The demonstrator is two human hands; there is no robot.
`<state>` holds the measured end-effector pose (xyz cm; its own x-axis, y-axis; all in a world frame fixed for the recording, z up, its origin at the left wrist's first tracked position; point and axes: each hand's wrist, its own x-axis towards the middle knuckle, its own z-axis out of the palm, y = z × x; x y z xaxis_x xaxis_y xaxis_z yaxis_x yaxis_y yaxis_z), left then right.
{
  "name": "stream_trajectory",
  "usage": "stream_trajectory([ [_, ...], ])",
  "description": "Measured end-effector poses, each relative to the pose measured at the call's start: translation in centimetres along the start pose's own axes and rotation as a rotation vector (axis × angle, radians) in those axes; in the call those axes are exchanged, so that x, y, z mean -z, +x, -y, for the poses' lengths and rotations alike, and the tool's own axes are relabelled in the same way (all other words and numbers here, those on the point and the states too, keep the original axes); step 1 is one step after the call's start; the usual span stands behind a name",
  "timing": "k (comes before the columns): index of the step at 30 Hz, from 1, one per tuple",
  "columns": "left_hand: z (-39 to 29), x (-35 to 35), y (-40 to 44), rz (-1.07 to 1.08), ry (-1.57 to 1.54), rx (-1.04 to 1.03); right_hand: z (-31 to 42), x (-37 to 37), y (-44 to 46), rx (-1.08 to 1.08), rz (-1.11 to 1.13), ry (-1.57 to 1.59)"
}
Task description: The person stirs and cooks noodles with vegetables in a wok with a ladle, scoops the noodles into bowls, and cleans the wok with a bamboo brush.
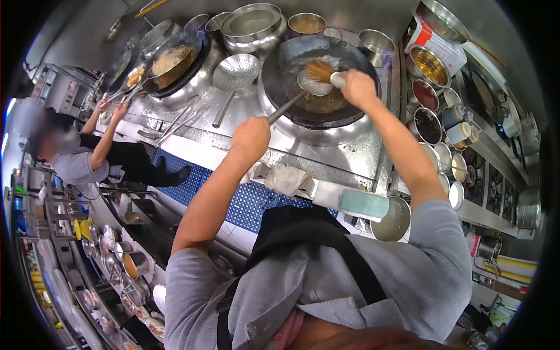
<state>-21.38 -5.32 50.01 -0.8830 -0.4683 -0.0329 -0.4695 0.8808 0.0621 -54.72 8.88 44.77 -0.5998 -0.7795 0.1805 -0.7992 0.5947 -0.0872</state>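
Observation:
My left hand [251, 139] is closed round the handle of a ladle [315, 85], whose bowl is over the large dark wok [286, 58]. My right hand [357, 88] grips the pale end of a bamboo brush [320, 71]. The brush's bristles are at the ladle's bowl. Brownish liquid with some foam lies in the bottom of the wok. A perforated strainer [236, 72] rests on the steel stove just left of the wok.
At the left, a co-worker [81, 151] holds a pan [170, 64] over another burner. Bowls of sauces [424, 95] and bottles stand to the right. Pots [252, 23] line the back. Cloths [286, 178] and a pot of liquid [391, 219] are along the front edge.

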Motion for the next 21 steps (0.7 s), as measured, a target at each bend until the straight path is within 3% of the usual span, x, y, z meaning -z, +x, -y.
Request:
stream_trajectory([
  [2, 0.4, -0.9, 0.4, -0.125, 0.155, -0.080, -0.6, -0.6, -1.1, 0.081, 0.240, 0.207],
  [5, 2.4, -1.5, 1.0, 0.046, -0.031, -0.004, -4.6, 1.7, 2.0, -0.035, 0.161, 0.298],
  [6, 2.6, -1.2, 1.0, 0.168, -0.256, 0.086, -4.6, 3.2, 2.4, -0.119, 0.100, 0.408],
  [7, 2.6, -1.1, 0.9, 0.288, -0.481, 0.173, -4.3, 3.8, 1.6, -0.133, -0.100, 0.437],
  [9, 1.2, -0.9, 0.2, 0.399, -0.942, 0.347, -4.4, 1.5, 1.6, -0.113, -0.085, 0.512],
  [12, -0.9, 0.3, -0.7, 0.376, -0.987, 0.380, -4.8, 1.6, 1.8, -0.108, -0.029, 0.535],
  [14, -1.2, 0.7, -0.9, 0.394, -1.087, 0.418, -2.9, 5.0, 0.3, -0.183, -0.093, 0.566],
  [16, -0.3, -1.5, -0.4, 0.393, -1.297, 0.462, -1.7, 2.9, -1.0, -0.061, -0.238, 0.520],
  [17, -0.4, -1.9, -0.7, 0.391, -1.346, 0.466, -1.5, 1.3, -1.0, -0.026, 0.017, 0.426],
  [20, -0.2, -2.4, -1.2, 0.356, -1.499, 0.478, -3.2, 1.4, 0.5, -0.121, 0.021, 0.391],
  [21, 0.7, -3.4, -1.5, 0.380, -1.806, 0.512, -2.7, 3.1, 0.0, -0.156, -0.036, 0.433],
])
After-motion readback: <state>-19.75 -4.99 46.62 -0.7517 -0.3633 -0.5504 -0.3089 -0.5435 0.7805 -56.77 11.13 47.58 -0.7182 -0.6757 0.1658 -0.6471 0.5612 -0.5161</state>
